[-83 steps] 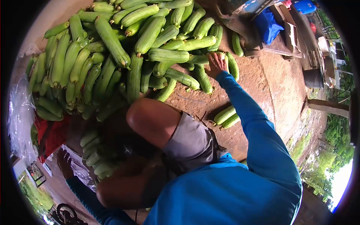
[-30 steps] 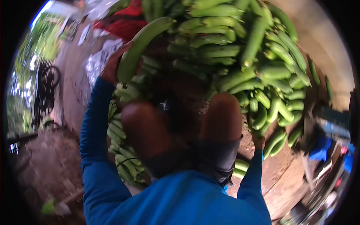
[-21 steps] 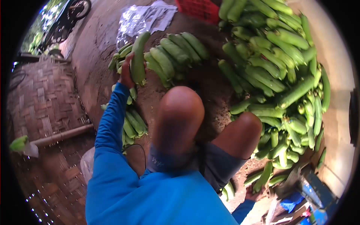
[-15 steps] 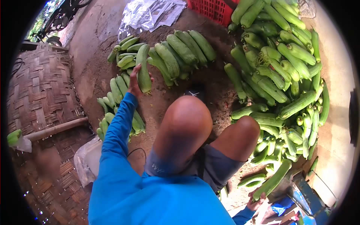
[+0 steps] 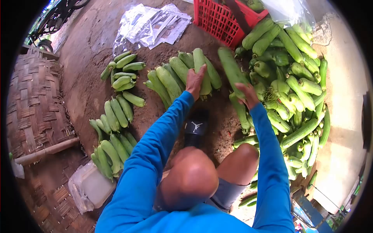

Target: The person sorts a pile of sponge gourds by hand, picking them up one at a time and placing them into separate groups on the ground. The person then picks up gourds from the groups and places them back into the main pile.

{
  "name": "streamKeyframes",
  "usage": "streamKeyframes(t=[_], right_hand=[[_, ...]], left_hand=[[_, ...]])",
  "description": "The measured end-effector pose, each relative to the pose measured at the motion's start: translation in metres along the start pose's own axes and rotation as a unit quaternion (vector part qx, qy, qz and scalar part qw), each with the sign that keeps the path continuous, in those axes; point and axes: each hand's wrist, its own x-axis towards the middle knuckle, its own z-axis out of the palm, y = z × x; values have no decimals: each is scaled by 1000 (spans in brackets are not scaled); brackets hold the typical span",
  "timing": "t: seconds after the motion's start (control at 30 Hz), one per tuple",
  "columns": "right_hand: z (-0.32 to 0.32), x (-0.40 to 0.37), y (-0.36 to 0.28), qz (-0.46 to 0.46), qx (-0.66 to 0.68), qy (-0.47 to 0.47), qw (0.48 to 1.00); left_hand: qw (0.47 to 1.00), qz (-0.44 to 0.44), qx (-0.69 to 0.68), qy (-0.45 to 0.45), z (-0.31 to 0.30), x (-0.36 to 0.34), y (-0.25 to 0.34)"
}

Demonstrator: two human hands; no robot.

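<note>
My left hand [image 5: 195, 82] is closed round a long green gourd [image 5: 201, 62] at the right part of the middle row. That gourd stands against its neighbours in the row of gourds [image 5: 168, 79]. My right hand [image 5: 248, 94] grips the lower end of another long gourd [image 5: 230, 66], which slants up and left between the row and the big heap. Right beside that hand lies the large heap of gourds [image 5: 287, 91]. Smaller gourds lie in groups at the left, one group of short ones [image 5: 124, 72] and a lower group of longer ones [image 5: 112, 145].
A red plastic crate [image 5: 217, 23] stands at the top, near a clear plastic bag [image 5: 291, 11]. Newspaper sheets [image 5: 155, 25] lie on the dirt floor. At left are a woven bamboo panel [image 5: 37, 105] and a plastic-wrapped container [image 5: 93, 184]. My shod foot [image 5: 196, 126] is below the row.
My left hand has moved right from the small groups to the middle row. My right hand has swung up from the lower right with a gourd to beside the row. The view has shifted.
</note>
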Motion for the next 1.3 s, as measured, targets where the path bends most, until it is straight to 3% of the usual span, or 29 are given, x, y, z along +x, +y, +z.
streamKeyframes(t=[0.03, 0.1, 0.17, 0.23, 0.37, 0.43, 0.47, 0.53, 0.57, 0.63, 0.77, 0.83, 0.9, 0.97, 1.1, 1.17, 1.2, 1.27, 1.3], right_hand=[[2, 32, -1, 25, -61, -10, 998], [6, 84, 1, 5, -130, -14, 991], [14, 113, 5, -14, -195, -19, 981], [20, 131, 11, -113, -371, 23, 921], [0, 177, 42, -96, -425, 46, 899], [-6, 189, 51, -231, -532, 104, 808], [-5, 187, 51, -227, -530, 106, 810], [7, 177, 42, -136, -554, 146, 808], [9, 172, 40, -135, -552, 149, 810], [15, 161, 37, -145, -581, 184, 780], [18, 151, 57, -176, -557, 209, 784], [18, 135, 70, -244, -568, 220, 754], [18, 96, 79, -258, -552, 198, 768], [14, 55, 88, -305, -473, 40, 826], [-17, -3, 106, -328, -427, -170, 825], [-28, -40, 86, -136, -451, -219, 854], [-33, -50, 98, -139, -454, -224, 851], [-52, -59, 130, -62, -234, -178, 954], [-58, -62, 131, -62, -235, -182, 953]], left_hand=[[1000, -1, 0, -3, 6, 7, -1], [994, 25, 72, 78, 16, 19, -5], [995, 39, 73, 62, 19, 27, -13], [995, 50, 77, 45, 20, 31, -25], [981, 68, 183, 6, 17, 11, -36], [977, 72, 196, -43, 19, -6, -40], [984, 72, 146, -70, 23, -22, -35], [980, 69, 155, -100, 24, -39, -32], [976, 70, 161, -128, 23, -43, -33], [973, 81, 163, -140, 20, -47, -34], [961, -7, 156, -226, 17, -69, -16], [954, -28, 159, -253, 17, -79, -13], [942, -46, 173, -283, 13, -91, -14], [937, -63, 181, -293, 6, -100, -25], [919, -137, 205, -309, -4, -121, -44], [917, -136, 201, -317, -5, -127, -48], [914, -136, 197, -328, -6, -130, -49], [907, -128, 198, -348, -5, -127, -45], [895, -124, 204, -377, -5, -126, -44]])
